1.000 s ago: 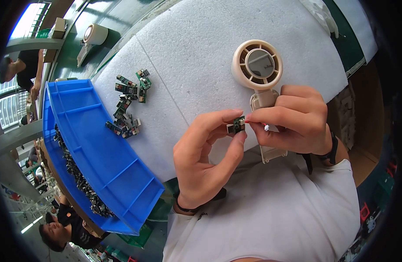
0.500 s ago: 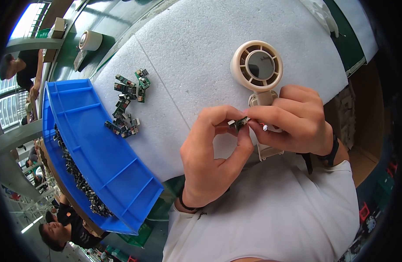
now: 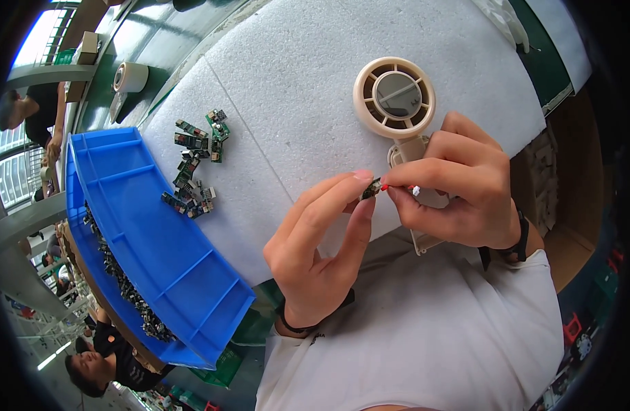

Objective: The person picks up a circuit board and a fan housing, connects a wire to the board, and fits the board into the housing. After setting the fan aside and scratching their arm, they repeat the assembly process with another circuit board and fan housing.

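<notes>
My left hand pinches a small circuit board between thumb and fingertips. Close against it, my right hand is closed on a thin red wire with a white connector, which pokes out between thumb and forefinger. Whether the wire touches the board I cannot tell. Behind the right hand lies a cream handheld fan, its round head showing a grey centre disc. The handle is opened up and partly hidden by my right hand.
A white foam sheet covers the bench. Several loose circuit boards lie on it at left. Beside them stands a blue bin holding many more. A tape roll is at the back left; a cardboard box stands at right. Two people are at the left.
My left hand has shifted slightly left and down, and the circuit board has turned in its fingers. More red wire shows at my right fingertips. The view has shifted a little.
</notes>
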Tool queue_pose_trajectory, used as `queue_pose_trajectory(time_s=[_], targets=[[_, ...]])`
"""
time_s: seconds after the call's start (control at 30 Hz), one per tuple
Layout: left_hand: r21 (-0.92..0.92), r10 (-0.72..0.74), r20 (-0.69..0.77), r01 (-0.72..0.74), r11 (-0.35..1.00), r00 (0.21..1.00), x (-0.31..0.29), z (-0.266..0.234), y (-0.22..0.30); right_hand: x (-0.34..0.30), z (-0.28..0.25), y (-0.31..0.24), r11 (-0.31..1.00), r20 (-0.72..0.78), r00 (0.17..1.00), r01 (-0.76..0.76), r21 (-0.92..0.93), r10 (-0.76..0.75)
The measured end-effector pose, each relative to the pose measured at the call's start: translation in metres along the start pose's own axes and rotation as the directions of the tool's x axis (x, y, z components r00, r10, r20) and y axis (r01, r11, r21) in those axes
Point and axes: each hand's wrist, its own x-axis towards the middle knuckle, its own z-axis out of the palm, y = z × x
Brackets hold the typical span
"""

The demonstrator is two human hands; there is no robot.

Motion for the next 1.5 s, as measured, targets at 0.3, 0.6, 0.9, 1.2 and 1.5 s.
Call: queue_pose_trajectory(time_s=[0.3, 0.6, 0.9, 1.2, 1.5], targets=[[-0.002, -0.026, -0.088, 0.026, 1.000, 0.996, 0.000, 0.007, 0.002, 0.001, 0.007, 0.003, 0.997, -0.087, 0.993, 0.077, -0.004, -0.078], [0.175, 0.190, -0.100, -0.170, 0.970, 0.977, 0.001, 0.017, -0.002, 0.001, 0.013, -0.007, 0.998, -0.159, 0.987, -0.009, 0.055, 0.017], [0.414, 0.375, -0.143, -0.289, 0.863, 0.916, 0.004, 0.031, -0.005, 0.004, 0.016, -0.007, 0.988, -0.195, 0.978, -0.039, 0.151, 0.069], [0.122, 0.206, -0.224, -0.182, 0.976, 0.953, 0.002, 0.025, -0.007, 0.008, 0.001, -0.005, 0.980, -0.073, 0.994, -0.066, 0.188, 0.081], [-0.118, 0.051, -0.191, -0.074, 0.990, 0.980, 0.002, 0.022, -0.004, 0.010, -0.012, 0.000, 0.972, -0.011, 1.000, 0.005, 0.236, -0.002]])
